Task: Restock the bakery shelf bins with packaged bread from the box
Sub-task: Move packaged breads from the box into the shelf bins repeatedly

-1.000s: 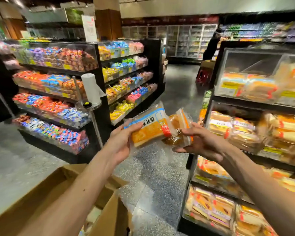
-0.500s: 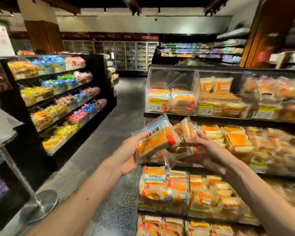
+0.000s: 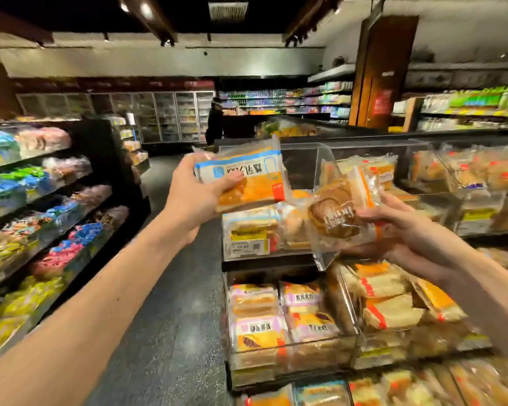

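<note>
A blue-and-orange bread packet [image 3: 248, 178] is being gripped in the left hand [image 3: 198, 197], thumb across its face, and held up before a clear top-shelf bin [image 3: 304, 161]. A brown swirl-bun packet [image 3: 333, 219] is being pinched in the right hand [image 3: 414, 230], just beside and lower, the two hands being kept apart. Wrapped sandwiches [image 3: 255, 326] are being displayed in bins below; sweets [image 3: 41, 200] are being displayed across the aisle.

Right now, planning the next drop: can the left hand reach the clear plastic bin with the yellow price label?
Probably yes: the left hand, gripping the blue-banded orange bread packet, hovers by that bin, nothing between; the right hand holds a brown swirl bun aside.
</note>
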{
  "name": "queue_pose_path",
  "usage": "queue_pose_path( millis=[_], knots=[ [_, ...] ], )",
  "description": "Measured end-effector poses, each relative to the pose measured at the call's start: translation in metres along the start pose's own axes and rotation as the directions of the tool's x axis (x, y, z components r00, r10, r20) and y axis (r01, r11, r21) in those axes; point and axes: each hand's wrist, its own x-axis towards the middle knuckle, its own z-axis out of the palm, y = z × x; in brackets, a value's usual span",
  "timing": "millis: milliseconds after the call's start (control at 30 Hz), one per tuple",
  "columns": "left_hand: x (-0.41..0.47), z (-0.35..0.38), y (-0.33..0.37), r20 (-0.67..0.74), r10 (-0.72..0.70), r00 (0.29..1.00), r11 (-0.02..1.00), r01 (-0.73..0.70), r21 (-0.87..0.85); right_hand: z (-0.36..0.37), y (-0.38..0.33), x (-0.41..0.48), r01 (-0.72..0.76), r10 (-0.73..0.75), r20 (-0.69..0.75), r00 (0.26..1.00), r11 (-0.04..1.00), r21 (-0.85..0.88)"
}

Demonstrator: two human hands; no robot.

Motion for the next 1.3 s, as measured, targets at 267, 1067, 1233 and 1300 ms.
queue_pose_path(
  millis=[267, 1067, 1233, 1300],
  knots=[
    [0.145, 0.036, -0.021, 0.503, 0.373, 0.779, 0.354, -0.621, 0.699, 0.008, -0.033, 0.079, 0.085, -0.087, -0.076, 0.993, 0.996, -0.023],
    [0.217, 0.08, -0.131, 0.641, -0.338, 0.689, 0.091, -0.654, 0.751, -0.029, -0.02, 0.148, -0.027, 0.027, 0.001, 1.0, 0.999, 0.026],
    [0.226, 0.069, -0.133, 0.567, -0.36, 0.741, -0.044, -0.621, 0.783, -0.021, -0.012, 0.153, -0.052, 0.055, -0.033, 0.998, 0.996, 0.076],
    [0.224, 0.066, -0.127, 0.56, -0.341, 0.755, 0.013, -0.592, 0.806, -0.015, -0.009, 0.152, -0.045, 0.049, -0.053, 0.997, 0.995, 0.089]
  ],
)
